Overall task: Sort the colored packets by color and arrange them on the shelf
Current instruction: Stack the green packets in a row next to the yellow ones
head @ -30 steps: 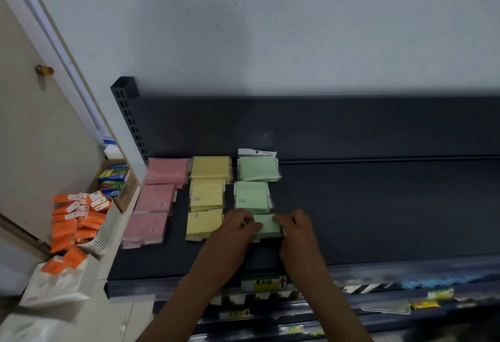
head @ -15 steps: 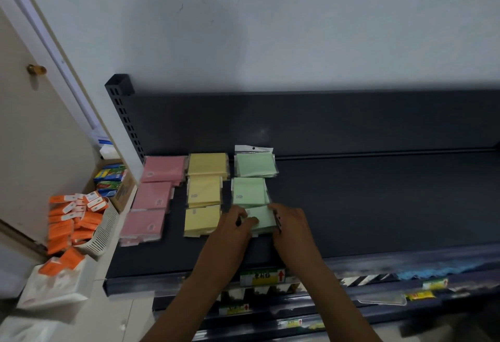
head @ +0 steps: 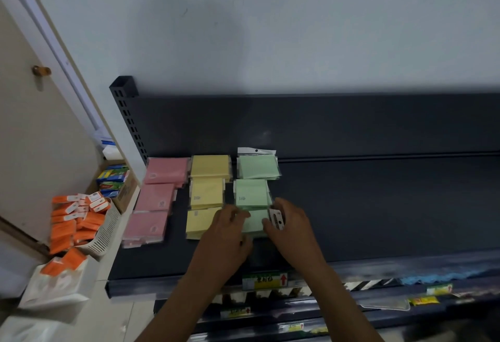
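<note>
Two hands (head: 227, 229) (head: 290, 222) pinching pale green packet (head: 255, 222), white header tab, dark shelf (head: 378, 206)

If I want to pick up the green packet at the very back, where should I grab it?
Grab the back green plastic packet by its white hanger tab, coming from above. The tab sticks out past the stack toward the dark shelf's back wall, so fingers can pinch it. The packet lies flat with the yellow packets close on its left, so the right edge is the freer side.
</note>
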### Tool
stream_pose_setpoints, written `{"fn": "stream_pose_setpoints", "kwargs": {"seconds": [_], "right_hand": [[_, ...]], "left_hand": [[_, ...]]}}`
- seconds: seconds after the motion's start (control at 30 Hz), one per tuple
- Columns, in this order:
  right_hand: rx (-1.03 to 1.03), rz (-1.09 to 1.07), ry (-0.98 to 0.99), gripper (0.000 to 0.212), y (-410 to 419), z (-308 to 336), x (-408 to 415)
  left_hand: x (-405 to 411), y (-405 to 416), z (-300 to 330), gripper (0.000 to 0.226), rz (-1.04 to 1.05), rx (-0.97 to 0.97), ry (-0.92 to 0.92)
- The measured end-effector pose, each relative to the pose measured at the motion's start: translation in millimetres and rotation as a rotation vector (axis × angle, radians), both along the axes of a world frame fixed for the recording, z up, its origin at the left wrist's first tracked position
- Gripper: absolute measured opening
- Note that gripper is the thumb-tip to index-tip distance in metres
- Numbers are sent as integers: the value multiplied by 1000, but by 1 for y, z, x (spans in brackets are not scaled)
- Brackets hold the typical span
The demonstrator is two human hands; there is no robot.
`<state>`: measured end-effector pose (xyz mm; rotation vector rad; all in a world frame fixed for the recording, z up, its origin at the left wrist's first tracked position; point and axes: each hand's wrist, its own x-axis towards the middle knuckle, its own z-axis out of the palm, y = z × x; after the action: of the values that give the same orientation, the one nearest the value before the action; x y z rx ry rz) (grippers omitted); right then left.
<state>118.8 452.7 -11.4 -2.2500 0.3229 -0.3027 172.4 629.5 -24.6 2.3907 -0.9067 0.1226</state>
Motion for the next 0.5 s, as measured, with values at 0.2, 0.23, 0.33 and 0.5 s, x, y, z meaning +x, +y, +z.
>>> {"fn": "stream_pose_setpoints", "kwargs": {"seconds": [0.2, 0.23, 0.33, 0.5], "right_hand": [[187, 10, 115, 42, -5, 14, 14], [181, 8, 120, 37, -5, 12, 15], [187, -10, 123, 22, -2, 4, 17], [217, 30, 119, 37, -3, 1, 16]], "left_hand": [[26, -19, 22, 50, 154, -240, 469], [29, -22, 24, 50, 158, -238, 520], [31, -29, 25, 59, 192, -196, 554], [27, -32, 22, 63, 219, -147, 533]]}}
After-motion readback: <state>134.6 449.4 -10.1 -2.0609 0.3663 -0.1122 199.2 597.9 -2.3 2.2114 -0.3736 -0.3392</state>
